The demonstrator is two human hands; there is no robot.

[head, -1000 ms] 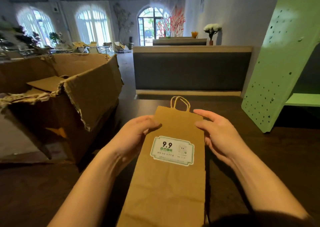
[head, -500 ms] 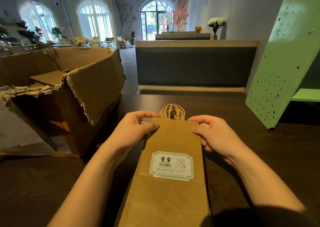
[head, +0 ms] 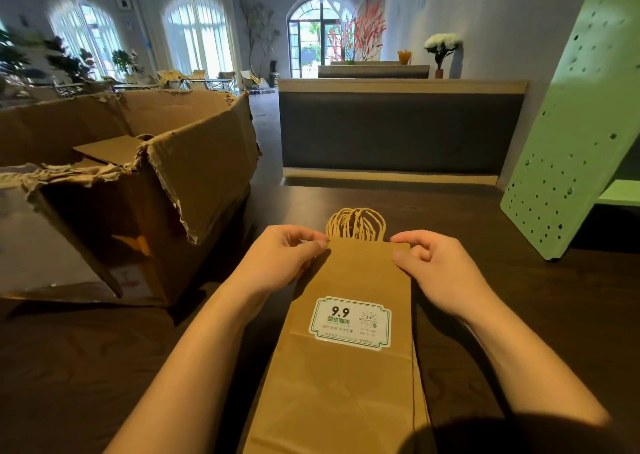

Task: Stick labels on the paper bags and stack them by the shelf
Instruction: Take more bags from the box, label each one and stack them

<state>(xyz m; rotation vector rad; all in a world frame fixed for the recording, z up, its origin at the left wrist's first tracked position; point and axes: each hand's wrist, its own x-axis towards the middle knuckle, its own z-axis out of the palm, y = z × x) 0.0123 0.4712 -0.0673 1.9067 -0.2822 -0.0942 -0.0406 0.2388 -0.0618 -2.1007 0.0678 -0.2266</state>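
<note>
A flat brown paper bag [head: 349, 384] lies on top of a stack of like bags on the dark table, lengthwise away from me. A white and green label [head: 350, 322] printed "9.9" is stuck on its upper half. Several twine handles [head: 356, 223] fan out beyond the top edge. My left hand [head: 284, 257] pinches the bag's top left corner between thumb and fingers. At the top right corner, my right hand [head: 433, 266] grips the edge, thumb on the paper and fingers curled.
A large torn cardboard box [head: 149, 190] stands open on the table to the left. A green perforated shelf [head: 575, 148] rises at the right, with a green ledge [head: 620, 193] behind it. A dark counter [head: 398, 131] runs beyond the table's far edge.
The bag came down from in front of me onto the stack, so several handles now show. Both hands slid up from the bag's sides to its top corners.
</note>
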